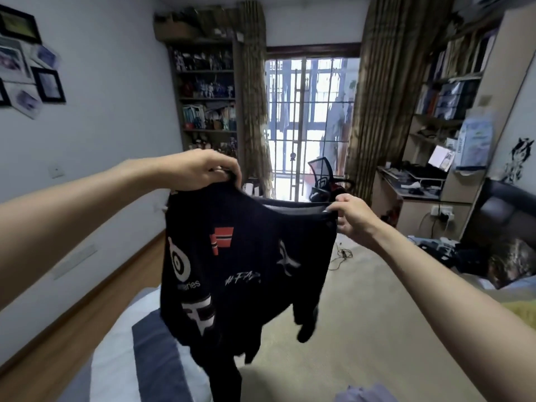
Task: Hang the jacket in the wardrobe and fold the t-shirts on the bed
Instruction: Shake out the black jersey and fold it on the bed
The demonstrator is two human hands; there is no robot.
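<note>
Both arms reach forward at chest height, holding a black t-shirt point(246, 256) up in the air over the bed point(362, 314). The left hand point(203, 169) has a closed grip on the shirt's upper edge at one shoulder, fingers curled over the cloth. The right hand point(352, 217) pinches the opposite shoulder, grip narrow, thumb and fingers bunched on the fabric. The neckline sags in a shallow curve between the two hands. The shirt hangs free below them, its printed side toward the camera: a red-and-white striped mark near the top centre, white logos down the left side and across the middle, some lettering partly legible. The lower hem droops unevenly, one sleeve or corner dangling lower right; it cannot be told whether the bottom touches the bed. The bed carries a pale beige cover, with a blue-and-white striped blanket point(150, 358) at lower left and a heap of dark clothing point(452, 250) near the headboard on the right. Beyond: a barred window point(307, 123) flanked by brown curtains point(255, 97), a bookshelf point(207, 97) full of figurines on the left, an office chair point(322, 175), and a cluttered table point(412, 181) with shelves at right. Framed pictures point(48, 84) hang on the left wall.
</note>
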